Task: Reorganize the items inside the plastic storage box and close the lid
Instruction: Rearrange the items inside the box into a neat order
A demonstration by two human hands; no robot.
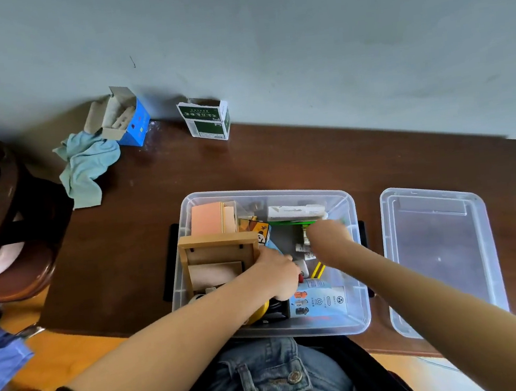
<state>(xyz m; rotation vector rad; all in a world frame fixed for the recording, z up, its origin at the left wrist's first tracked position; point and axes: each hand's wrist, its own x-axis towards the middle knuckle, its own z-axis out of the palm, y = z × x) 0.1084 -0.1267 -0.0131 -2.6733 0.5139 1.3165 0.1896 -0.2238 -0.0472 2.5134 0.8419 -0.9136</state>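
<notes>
1. While both forearms reach in from 6 o'clock, the plastic storage box [187, 234] sits on the brown table [278, 158] directly in front of the person, open at the top.
2. Its lid [440, 249] lies flat on the table at 3 o'clock of the box, just beside it and apart from its rim.
3. Angling up from 7 o'clock, the left hand [279, 272] is inside the box near its middle, knuckles up, its fingers curled down among the items; what they grasp is hidden, so I cannot tell.
4. Coming in from 5 o'clock, the right hand [327, 235] is blurred, reaching toward the far right part of the box; whether its fingers are released or clenched cannot be told.
5. Inside the box, a wooden frame [217, 247] stands at 9 o'clock, a pink pad [206, 218] at 11 o'clock, a white carton [296, 212] at 1 o'clock and a blue printed packet [320, 300] at 5 o'clock.
6. Well beyond the box, toward 11 o'clock, a light blue cloth [88, 168], an open blue carton [127, 119] and a green-and-white carton [207, 121] rest by the wall.
</notes>
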